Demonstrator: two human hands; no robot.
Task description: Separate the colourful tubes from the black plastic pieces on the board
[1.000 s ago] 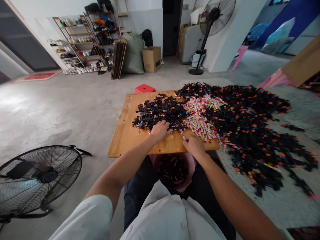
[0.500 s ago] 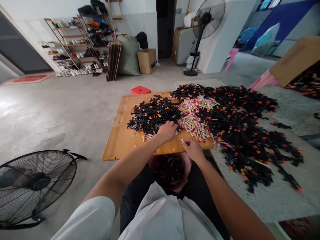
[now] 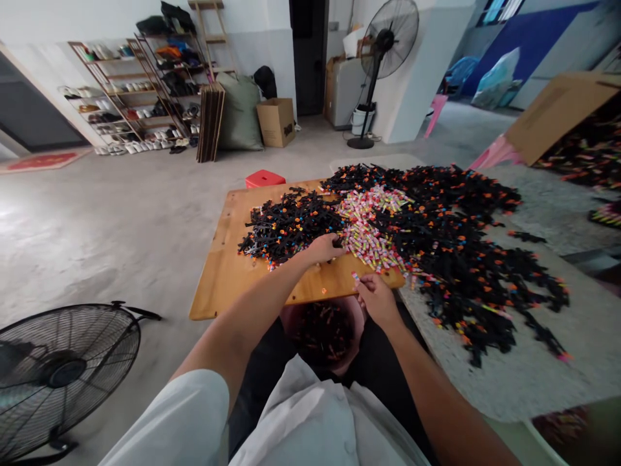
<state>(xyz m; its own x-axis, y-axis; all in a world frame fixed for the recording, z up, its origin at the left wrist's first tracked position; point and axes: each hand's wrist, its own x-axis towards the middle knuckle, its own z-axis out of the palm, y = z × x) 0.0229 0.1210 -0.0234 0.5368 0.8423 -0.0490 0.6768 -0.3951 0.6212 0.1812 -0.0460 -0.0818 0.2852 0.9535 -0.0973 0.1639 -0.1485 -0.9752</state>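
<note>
My right hand is closed in a pinch on a small pink-and-white tube, just over the front edge of the wooden board. My left hand reaches across the board with curled fingers, between a pile of black toy guns with orange and blue bits and a heap of small pink, white and yellow tubes. What its fingertips hold, if anything, is too small to make out. Below the board's edge, between my knees, stands a pink tub with dark pieces and some tubes inside.
More black toy guns spread over the grey stone tabletop on the right. A tipped cardboard box spills similar pieces. A floor fan stands at left, a red stool behind the board, a standing fan farther back.
My left hand's fingers have curled at the pile's edge. The right hand still pinches the tube, held a little more upright. The whole view has shifted slightly.
</note>
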